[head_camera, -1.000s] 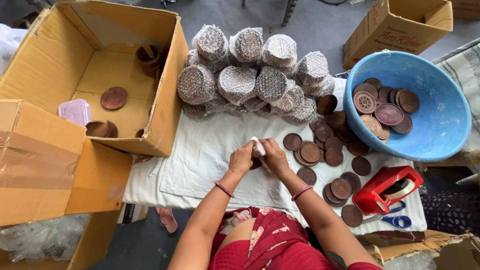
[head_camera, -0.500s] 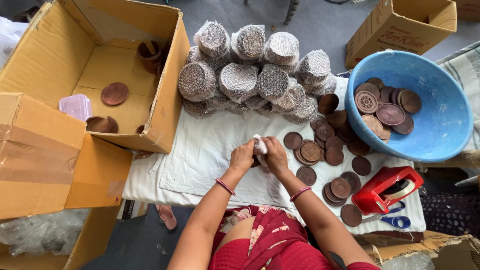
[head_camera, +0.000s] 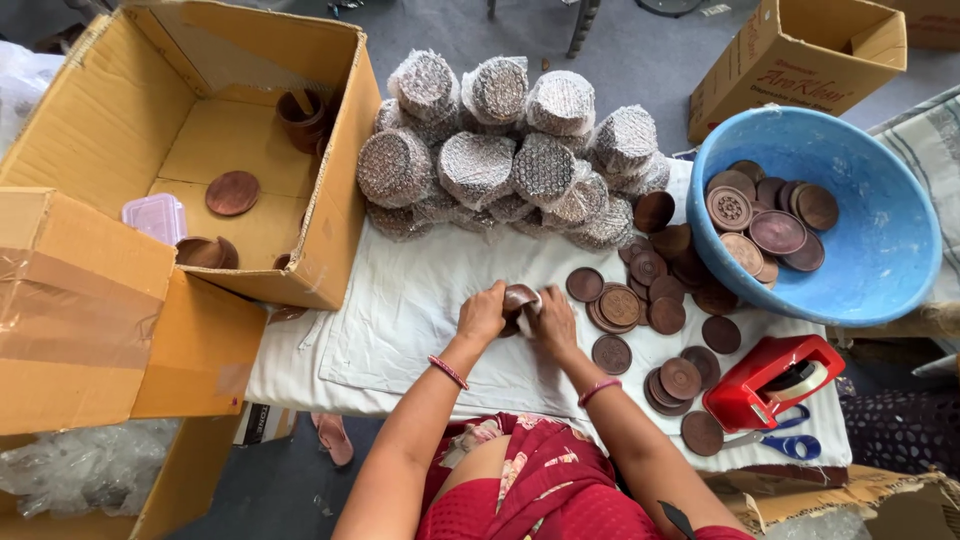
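Both hands meet at the centre of the white cloth (head_camera: 420, 310). Left hand (head_camera: 483, 315) and right hand (head_camera: 553, 322) are clasped from either side around 1 small stack of brown wooden discs (head_camera: 519, 300), with a bit of pale wrap showing between the fingers. Each wrist wears a thin pink bangle.

At 3 o'clock from the stack: loose brown discs (head_camera: 640, 310), round and carved, scattered flat on the cloth, some overlapping. Further toward 4 o'clock, a red tape dispenser (head_camera: 770, 380) with blue-handled scissors (head_camera: 785, 443) just beside it.

At 2 o'clock: blue plastic basin (head_camera: 880, 260) holding more discs, its rim touching the spread of loose ones.

At 12 o'clock: heap of bubble-wrapped bundles (head_camera: 500, 150), cylinder shaped, piled at the cloth's far edge.

At 10 o'clock: large open cardboard box (head_camera: 110, 130), its side against the cloth. Inside lie a few discs, a brown cup-like piece and a small pink-lidded container (head_camera: 155, 215).

At 1 o'clock, well apart on the grey floor: smaller cardboard box (head_camera: 790, 60).

At 7 o'clock, below the table edge: clear plastic wrap (head_camera: 80, 465), crumpled.
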